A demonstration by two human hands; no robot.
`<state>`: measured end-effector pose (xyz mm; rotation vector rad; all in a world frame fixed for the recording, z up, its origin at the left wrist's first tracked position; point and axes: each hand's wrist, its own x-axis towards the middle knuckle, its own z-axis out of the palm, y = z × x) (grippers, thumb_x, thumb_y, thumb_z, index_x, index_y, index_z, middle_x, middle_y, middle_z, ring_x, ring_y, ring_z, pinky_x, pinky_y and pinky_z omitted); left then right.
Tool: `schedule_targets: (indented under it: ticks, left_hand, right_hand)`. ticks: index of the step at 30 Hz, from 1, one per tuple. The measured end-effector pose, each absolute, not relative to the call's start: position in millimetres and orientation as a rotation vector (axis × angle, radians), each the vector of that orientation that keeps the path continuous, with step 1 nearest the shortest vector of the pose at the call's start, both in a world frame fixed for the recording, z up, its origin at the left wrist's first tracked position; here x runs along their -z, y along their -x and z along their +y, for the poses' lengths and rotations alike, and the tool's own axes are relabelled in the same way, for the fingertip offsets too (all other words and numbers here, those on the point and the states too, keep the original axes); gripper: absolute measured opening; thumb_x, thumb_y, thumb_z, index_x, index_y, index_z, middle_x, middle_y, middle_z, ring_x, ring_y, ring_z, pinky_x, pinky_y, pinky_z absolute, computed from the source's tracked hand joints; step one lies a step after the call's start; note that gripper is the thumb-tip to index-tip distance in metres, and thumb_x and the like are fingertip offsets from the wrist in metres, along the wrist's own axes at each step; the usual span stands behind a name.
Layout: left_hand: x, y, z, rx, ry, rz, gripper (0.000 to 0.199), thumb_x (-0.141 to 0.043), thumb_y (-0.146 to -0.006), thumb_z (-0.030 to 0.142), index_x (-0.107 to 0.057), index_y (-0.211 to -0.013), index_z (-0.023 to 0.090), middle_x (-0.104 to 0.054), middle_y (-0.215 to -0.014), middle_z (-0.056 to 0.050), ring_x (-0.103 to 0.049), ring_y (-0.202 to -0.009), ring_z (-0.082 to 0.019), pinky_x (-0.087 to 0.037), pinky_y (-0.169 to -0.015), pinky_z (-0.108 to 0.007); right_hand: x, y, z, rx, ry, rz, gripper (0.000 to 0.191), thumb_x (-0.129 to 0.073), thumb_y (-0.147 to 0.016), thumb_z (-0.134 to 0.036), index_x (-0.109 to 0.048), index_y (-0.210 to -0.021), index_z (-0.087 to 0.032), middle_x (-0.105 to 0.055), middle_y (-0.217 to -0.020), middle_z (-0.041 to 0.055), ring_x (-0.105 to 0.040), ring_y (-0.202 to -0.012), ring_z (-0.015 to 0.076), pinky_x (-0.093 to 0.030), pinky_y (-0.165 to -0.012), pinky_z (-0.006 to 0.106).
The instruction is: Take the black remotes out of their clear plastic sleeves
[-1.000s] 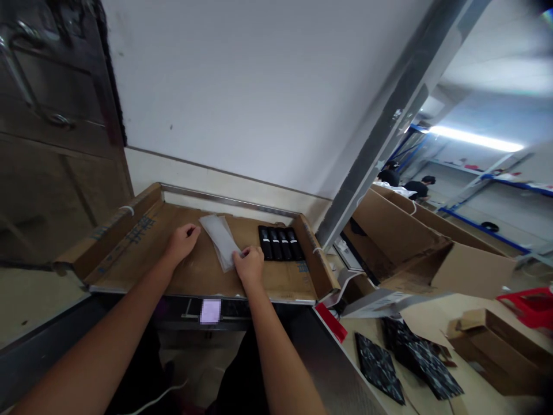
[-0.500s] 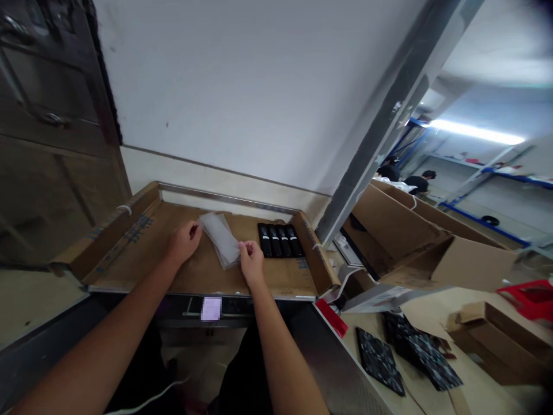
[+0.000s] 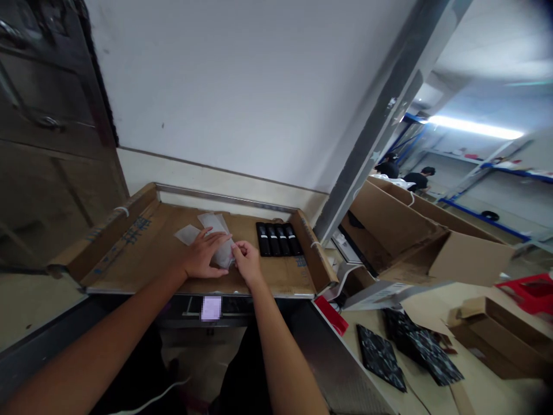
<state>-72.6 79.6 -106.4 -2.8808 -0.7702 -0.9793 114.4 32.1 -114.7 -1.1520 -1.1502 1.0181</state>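
A small stack of translucent plastic bags [image 3: 212, 221] lies on the cardboard lining of a shallow tray [image 3: 254, 283]. My left hand [image 3: 205, 253] rests over the stack, fingers stretched out and thumb apart. At the stack's right edge, my right hand [image 3: 247, 260] pinches the bags between thumb and fingers. Another translucent bag [image 3: 187, 234] sits flat just left of my left hand, partly hidden by it. To the right of my right hand, several black oblong items [image 3: 279, 239] with small white labels stand side by side in a row.
Folded cardboard walls [image 3: 315, 248] edge the tray, with a white wall behind. A grey post [image 3: 380, 132] rises at the right. Beyond it are a big open carton [image 3: 401, 236], black patterned packs [image 3: 380, 354] and a red crate [image 3: 527, 291]. Two people are far back.
My left hand has moved right onto the stack and opened its fingers. A separate bag now lies to the left of the stack. My right hand keeps its pinch, slightly further left.
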Motion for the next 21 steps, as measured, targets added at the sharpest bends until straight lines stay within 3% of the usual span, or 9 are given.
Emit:
schedule_targets:
  ticks: [6,9,14,21]
  left_hand:
    - [107.4,70.5,79.1,0.926,2.870,-0.807,0.072,-0.073,-0.078,0.038,-0.050,-0.143,0.015,-0.066,-0.130,-0.016,-0.062,-0.118,-0.034,-0.037,-0.113,-0.051]
    - [108.0,71.0,80.1,0.933,2.851,-0.858,0.057,-0.067,-0.079,0.026,-0.057,-0.134,0.014,-0.068,-0.122,-0.015,-0.064,-0.112,-0.032,-0.044,-0.103,-0.047]
    - [106.9,71.8,79.4,0.966,2.794,-0.887,0.047,-0.064,-0.079,0.024,-0.060,-0.125,0.014,-0.067,-0.116,-0.016,-0.062,-0.107,-0.033,-0.047,-0.096,-0.046]
    - [108.8,71.8,80.8,0.960,2.789,-0.902,0.048,-0.065,-0.079,0.027,-0.058,-0.125,0.016,-0.063,-0.117,-0.014,-0.058,-0.109,-0.033,-0.046,-0.098,-0.047]
  right_hand:
    - [109.3,-114.1,32.0,-1.050,1.103,-1.052,0.042,-0.070,-0.075,-0.060,-0.062,-0.086,-0.020,-0.066,-0.068,-0.0017,-0.044,-0.040,0.0083,-0.031,-0.039,0.022]
    - [106.5,-115.2,29.5,-1.071,1.076,-1.005,0.038,-0.068,-0.075,-0.054,-0.064,-0.089,-0.019,-0.065,-0.069,-0.0025,-0.045,-0.041,0.0077,-0.030,-0.040,0.021]
    - [104.5,-115.6,23.3,-1.134,1.070,-1.073,0.028,-0.069,-0.068,-0.035,-0.065,-0.092,-0.020,-0.060,-0.063,-0.0057,-0.046,-0.045,0.0081,-0.033,-0.045,0.020]
    - [110.0,-111.2,26.2,-1.167,1.044,-1.094,0.032,-0.076,-0.060,-0.033,-0.061,-0.087,-0.021,-0.062,-0.073,-0.0045,-0.048,-0.054,0.0089,-0.040,-0.046,0.019]
